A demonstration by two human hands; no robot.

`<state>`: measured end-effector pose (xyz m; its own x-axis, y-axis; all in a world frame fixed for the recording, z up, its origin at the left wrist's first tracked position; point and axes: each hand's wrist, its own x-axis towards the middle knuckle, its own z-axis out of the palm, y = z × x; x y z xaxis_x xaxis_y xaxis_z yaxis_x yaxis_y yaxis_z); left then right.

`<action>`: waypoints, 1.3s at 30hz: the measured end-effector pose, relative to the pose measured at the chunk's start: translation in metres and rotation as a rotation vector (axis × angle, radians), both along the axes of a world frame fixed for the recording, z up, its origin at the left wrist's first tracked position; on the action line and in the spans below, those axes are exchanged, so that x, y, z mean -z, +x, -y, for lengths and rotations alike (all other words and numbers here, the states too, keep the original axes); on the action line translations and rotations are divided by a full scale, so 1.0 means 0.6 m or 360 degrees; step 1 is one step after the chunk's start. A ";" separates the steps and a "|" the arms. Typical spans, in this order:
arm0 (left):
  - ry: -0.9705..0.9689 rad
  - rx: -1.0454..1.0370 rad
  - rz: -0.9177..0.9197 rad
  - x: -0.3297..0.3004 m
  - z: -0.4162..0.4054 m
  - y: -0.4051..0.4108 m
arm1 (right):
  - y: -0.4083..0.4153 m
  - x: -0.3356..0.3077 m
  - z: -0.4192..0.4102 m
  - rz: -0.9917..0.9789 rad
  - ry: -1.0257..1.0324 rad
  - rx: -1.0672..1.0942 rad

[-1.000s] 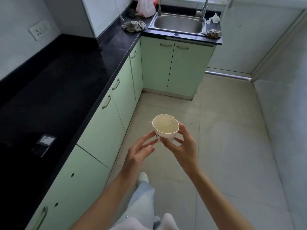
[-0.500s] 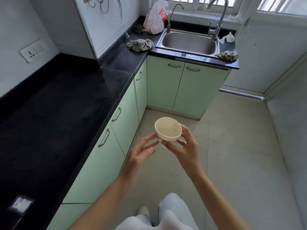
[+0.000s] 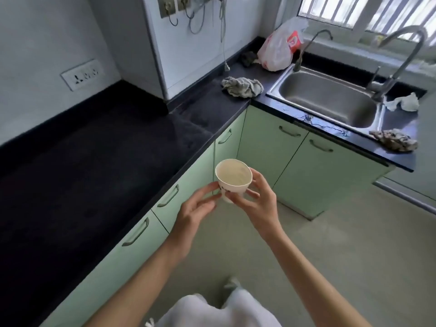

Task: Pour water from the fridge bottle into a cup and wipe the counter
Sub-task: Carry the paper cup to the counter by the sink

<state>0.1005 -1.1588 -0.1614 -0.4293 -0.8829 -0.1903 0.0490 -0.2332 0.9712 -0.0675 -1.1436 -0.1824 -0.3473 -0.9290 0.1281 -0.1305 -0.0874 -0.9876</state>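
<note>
Empty cup held in the air beside the bench; nothing poured yet.

The right hand (image 3: 257,199) pinches a white paper cup (image 3: 233,178) around its lower wall, fingers curled behind it and thumb in front, while the left hand (image 3: 195,210) reaches in with relaxed, straight fingers whose tips just touch the cup's base. The cup sits upright above the floor, just off the edge of the black bench (image 3: 99,161), and looks dry inside. No fridge bottle shows anywhere in view, so pouring appears not yet begun. A crumpled grey cloth (image 3: 243,87) lies on the bench near the sink (image 3: 328,97), and water glints along the sink's front edge, so wiping also seems left to do.
</note>
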 end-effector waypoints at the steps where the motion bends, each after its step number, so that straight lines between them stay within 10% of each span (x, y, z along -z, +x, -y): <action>1: -0.0007 -0.0059 -0.0005 -0.002 0.015 -0.011 | -0.013 -0.003 0.025 -0.0015 -0.0004 -0.0060; 39: 0.0381 -0.1247 -0.0068 0.140 0.539 0.068 | 0.127 0.140 0.695 -0.0123 0.0441 -0.1037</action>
